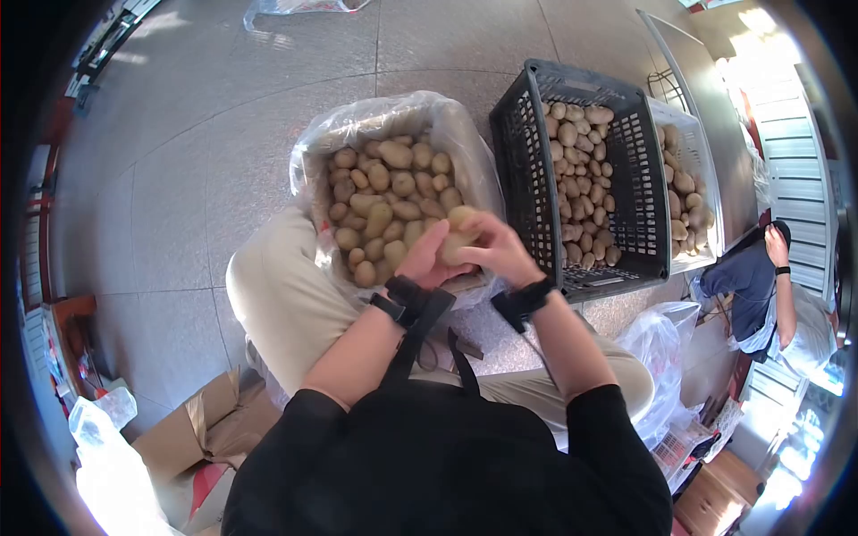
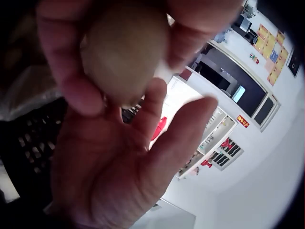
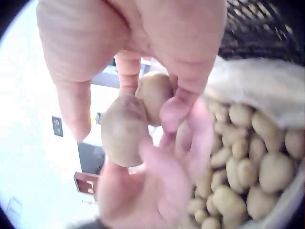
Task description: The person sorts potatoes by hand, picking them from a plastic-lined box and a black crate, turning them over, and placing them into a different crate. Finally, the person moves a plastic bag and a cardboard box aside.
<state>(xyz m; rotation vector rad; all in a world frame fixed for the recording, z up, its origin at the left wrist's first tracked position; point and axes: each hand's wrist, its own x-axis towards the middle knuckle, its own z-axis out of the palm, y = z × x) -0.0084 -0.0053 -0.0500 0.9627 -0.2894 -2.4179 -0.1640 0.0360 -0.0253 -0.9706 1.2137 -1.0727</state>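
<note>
My two hands meet over the near right corner of a plastic-lined container (image 1: 315, 179) full of potatoes (image 1: 379, 179). My right hand (image 1: 502, 255) holds a potato (image 3: 155, 95) in its fingers from above. A second potato (image 3: 125, 129) sits between the two hands, beside the first. Below, my left hand (image 3: 147, 191) lies palm up with relaxed fingers, one touching the side of that second potato. In the left wrist view, the right hand's fingers (image 2: 64, 67) curl round a potato (image 2: 126, 52) just above the left palm.
A black plastic crate (image 1: 643, 179) with potatoes stands right of the container, and a white crate (image 1: 693, 134) with more lies beyond it. Clear plastic bags (image 1: 661, 339) lie by my right knee. A cardboard box (image 1: 192, 424) is at left. Another person (image 1: 769, 286) sits at far right.
</note>
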